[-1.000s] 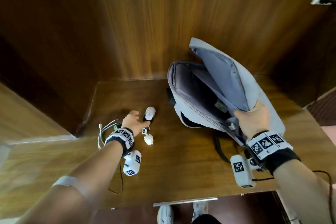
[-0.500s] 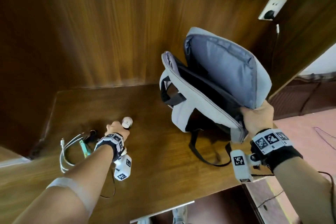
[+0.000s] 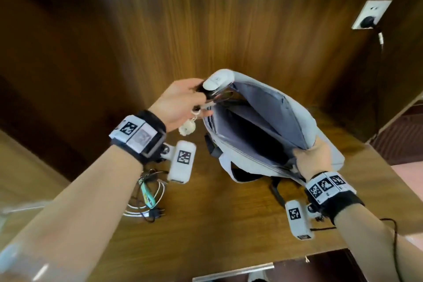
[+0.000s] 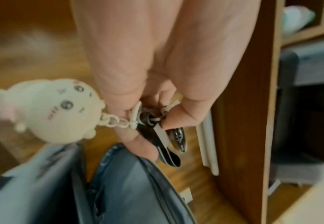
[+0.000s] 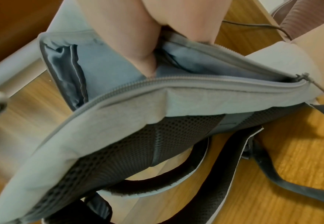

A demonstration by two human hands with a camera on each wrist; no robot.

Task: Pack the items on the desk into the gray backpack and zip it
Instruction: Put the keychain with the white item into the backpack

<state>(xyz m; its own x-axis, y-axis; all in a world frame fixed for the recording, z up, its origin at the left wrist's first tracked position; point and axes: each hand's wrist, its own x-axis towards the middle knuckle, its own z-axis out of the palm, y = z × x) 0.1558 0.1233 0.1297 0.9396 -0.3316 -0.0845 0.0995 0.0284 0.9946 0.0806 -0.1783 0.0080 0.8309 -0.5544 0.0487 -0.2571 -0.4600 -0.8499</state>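
the gray backpack (image 3: pixel 263 126) stands unzipped on the desk (image 3: pixel 229 224), right hand (image 3: pixel 313 155) gripping its rim; cables (image 3: pixel 146 199) remain unpacked. left wrist view: left hand (image 4: pixel 157 75) pinches the keys (image 4: pixel 163 136) with plush charm (image 4: pixel 48 110) over the opening. right wrist view: zipper (image 5: pixel 176 84) undone, no readable writing.

My head view looks steeply down on the worktop (image 3: pixel 229 224) and wall. My left wrist view peers close along the fingers (image 4: pixel 138 141); my right wrist view does likewise. All three share the gray backpack's (image 3: pixel 309 121) open mouth.
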